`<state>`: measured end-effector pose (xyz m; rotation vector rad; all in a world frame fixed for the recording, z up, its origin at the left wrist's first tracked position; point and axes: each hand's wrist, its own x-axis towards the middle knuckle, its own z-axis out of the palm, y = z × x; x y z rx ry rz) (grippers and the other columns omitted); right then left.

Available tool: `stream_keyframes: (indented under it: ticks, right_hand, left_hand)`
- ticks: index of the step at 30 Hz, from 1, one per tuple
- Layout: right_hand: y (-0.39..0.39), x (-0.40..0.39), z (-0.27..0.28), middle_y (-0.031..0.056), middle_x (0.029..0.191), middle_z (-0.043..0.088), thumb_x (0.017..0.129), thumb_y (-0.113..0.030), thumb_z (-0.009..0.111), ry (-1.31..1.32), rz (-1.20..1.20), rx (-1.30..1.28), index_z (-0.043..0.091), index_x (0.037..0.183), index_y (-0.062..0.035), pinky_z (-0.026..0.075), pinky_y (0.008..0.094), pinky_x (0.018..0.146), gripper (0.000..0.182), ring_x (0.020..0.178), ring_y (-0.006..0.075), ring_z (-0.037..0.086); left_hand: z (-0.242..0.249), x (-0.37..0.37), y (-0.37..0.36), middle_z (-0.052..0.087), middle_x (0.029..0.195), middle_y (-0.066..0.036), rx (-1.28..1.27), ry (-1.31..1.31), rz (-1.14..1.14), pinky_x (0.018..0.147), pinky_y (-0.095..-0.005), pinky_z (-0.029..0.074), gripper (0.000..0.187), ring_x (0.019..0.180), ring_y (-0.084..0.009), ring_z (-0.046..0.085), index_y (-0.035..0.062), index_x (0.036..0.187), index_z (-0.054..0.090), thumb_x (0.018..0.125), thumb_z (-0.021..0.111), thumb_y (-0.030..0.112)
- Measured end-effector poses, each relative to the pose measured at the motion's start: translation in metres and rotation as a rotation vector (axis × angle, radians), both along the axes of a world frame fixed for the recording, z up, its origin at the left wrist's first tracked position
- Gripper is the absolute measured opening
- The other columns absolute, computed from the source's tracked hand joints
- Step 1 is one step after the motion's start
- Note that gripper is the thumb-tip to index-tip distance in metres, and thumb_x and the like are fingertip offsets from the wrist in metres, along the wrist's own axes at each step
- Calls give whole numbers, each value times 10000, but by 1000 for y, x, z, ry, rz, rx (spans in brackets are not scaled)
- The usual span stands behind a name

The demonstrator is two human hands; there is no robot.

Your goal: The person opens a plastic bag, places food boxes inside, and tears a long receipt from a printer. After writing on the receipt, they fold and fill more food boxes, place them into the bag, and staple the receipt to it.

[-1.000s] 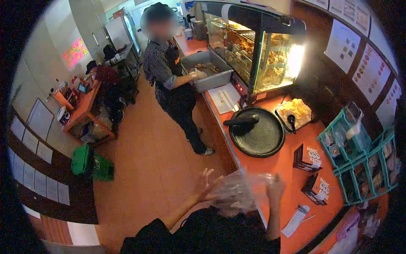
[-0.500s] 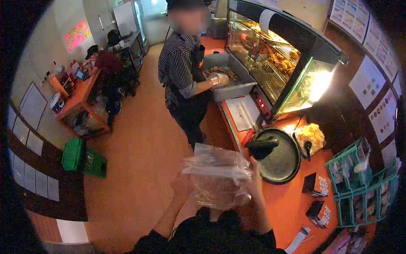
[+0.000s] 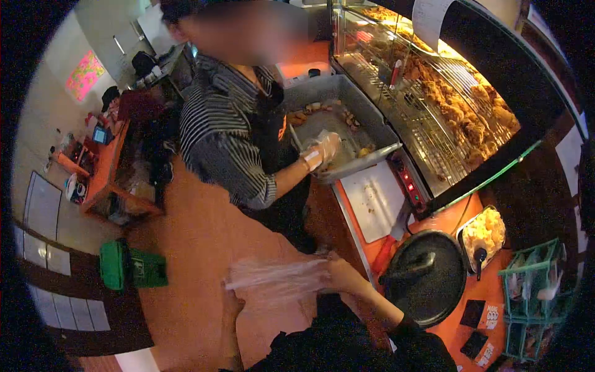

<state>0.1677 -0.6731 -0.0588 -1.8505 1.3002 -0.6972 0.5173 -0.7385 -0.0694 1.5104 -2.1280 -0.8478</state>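
Note:
A clear plastic bag (image 3: pixel 279 279) is stretched between my two hands, low in the middle of the view. My left hand (image 3: pixel 233 301) is closed on the bag's left end, its fingers partly blurred. At the right end my right hand (image 3: pixel 342 274) grips the bag. Just right of that hand lies a round black tray (image 3: pixel 427 279) on the orange counter (image 3: pixel 450 341). Beyond the bag stands a co-worker in a striped shirt (image 3: pixel 226 130), whose gloved hand reaches into a grey tub (image 3: pixel 372 157) with food pieces in it.
A lit glass cabinet (image 3: pixel 427 105) with fried food stands at upper right. Near the black tray are a tray of yellow food (image 3: pixel 486 232), small black boxes (image 3: pixel 474 313) and a green basket (image 3: pixel 527 273). A green bin (image 3: pixel 114 266) stands left; another person sits at the far-left desk (image 3: pixel 111 180).
The view has shifted closer to the co-worker and the cabinet. The bag, hanging open and upright before, is now stretched sideways into a narrow band, with my hands lower at its ends.

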Motion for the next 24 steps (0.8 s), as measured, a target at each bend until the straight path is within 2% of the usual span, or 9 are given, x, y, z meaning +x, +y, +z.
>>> stream_keyframes:
  ticks: [2,5,10,11,14,17,19,22,24]
  right_hand:
    - [-32,-3,-9,232,1131,520,769,-212,643,527,-537,32,662,946,-23,520,420,785,259,870,382,586]
    - [-57,-21,-11,276,1188,456,783,-185,594,398,-385,71,638,983,-8,528,452,782,270,889,393,603]
    - [-79,-24,-15,387,1298,380,761,-141,584,411,-209,357,629,874,27,545,467,727,207,768,374,674]
    - [-80,-40,-8,423,1296,369,783,-142,562,369,-347,423,612,880,3,530,464,778,182,833,395,657]
    - [-53,-55,-61,390,1285,398,788,-123,556,369,-511,266,611,920,-5,486,483,855,185,922,429,608]
    - [-53,-52,-62,345,1250,426,783,-98,569,523,-640,81,612,970,-16,463,498,881,208,958,459,571]
    - [-58,-48,-33,322,1217,442,781,-89,580,666,-689,2,616,1007,-27,467,499,869,237,947,464,567]
    - [-70,-36,2,274,1137,468,827,-122,568,347,-630,291,623,1083,-75,496,468,815,266,934,434,577]
    - [-74,-16,27,245,1063,479,830,-169,598,169,-700,254,622,1130,-110,522,451,728,307,849,413,595]
  left_hand:
    - [4,-22,-22,563,1210,-177,99,54,-32,956,-420,417,640,1091,-326,559,-39,1291,452,675,619,-1]
    - [26,-77,-51,569,1211,-179,663,388,48,981,-422,414,610,1103,-328,566,-46,1276,494,690,650,24]
    - [-3,-107,-82,624,1165,-186,714,-414,-12,1058,-502,349,613,1130,-330,565,22,1275,523,813,685,391]
    - [-22,-86,-83,624,1165,-186,720,-418,-22,1058,-502,349,613,1130,-330,565,22,1275,523,813,685,391]
    - [-68,-18,-89,578,1176,-271,58,-515,-480,1001,-488,395,667,1035,-422,582,-4,1298,489,780,712,351]
    - [-69,-31,-95,542,1212,-301,373,-751,-448,1027,-508,367,768,1142,-458,506,-15,1375,371,789,697,358]
    - [-51,-48,-99,518,1240,-312,324,-604,-264,1045,-504,352,760,1203,-467,450,-18,1378,354,797,692,337]
    - [-114,-19,-92,448,1312,-326,-84,-636,-365,1039,-511,351,682,1225,-510,401,-30,1335,415,821,658,345]
    - [-83,-46,-99,425,1333,-326,99,-566,-223,1036,-509,353,664,1224,-527,388,-36,1333,417,843,622,362]
